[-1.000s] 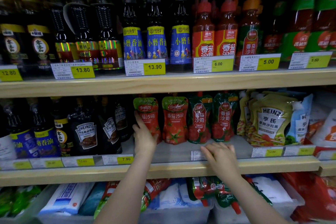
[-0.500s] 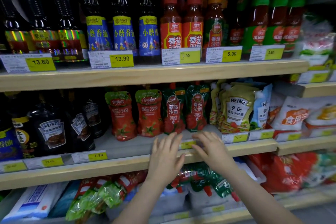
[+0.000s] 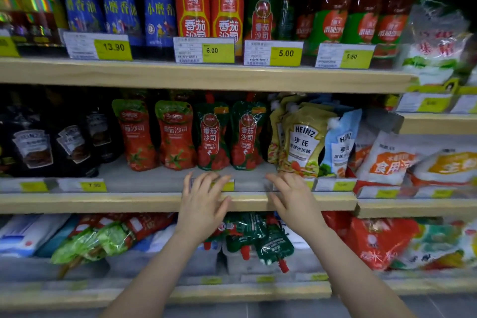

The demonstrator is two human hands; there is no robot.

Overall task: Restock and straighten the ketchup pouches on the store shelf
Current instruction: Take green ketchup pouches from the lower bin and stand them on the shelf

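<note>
Four ketchup pouches stand upright in a row on the middle shelf, set back from its front edge: two red pouches with green tops on the left, two dark green pouches with red labels on the right. Neighbours in the row are close or touching; exact contact cannot be told. Bare grey shelf surface lies in front of them. Both hands are empty, palms down, at the wooden front lip of that shelf. Left hand — fingers spread and extended, tips over the price strip just below the left green pouch, gripping nothing. Right hand — fingers also open and slightly curled, tips near the strip below the Heinz pouches, gripping nothing. Neither hand touches a pouch. More stock lies on the bottom shelf under the hands: spare green pouches with red caps piled flat in a clear bin, and red-and-green pouches lying tilted to the left of it. Right of the standing row, yellow and blue Heinz salad dressing pouches lean together. Left of the row, dark Heinz bottles stand in shadow. Top shelf carries blue-labelled oil bottles, ketchup bottles with red caps, and green-labelled bottles; yellow price tags read 13.90, 6.00, 5.00, 5.50. Far right: white bags with orange print, blurred.
</note>
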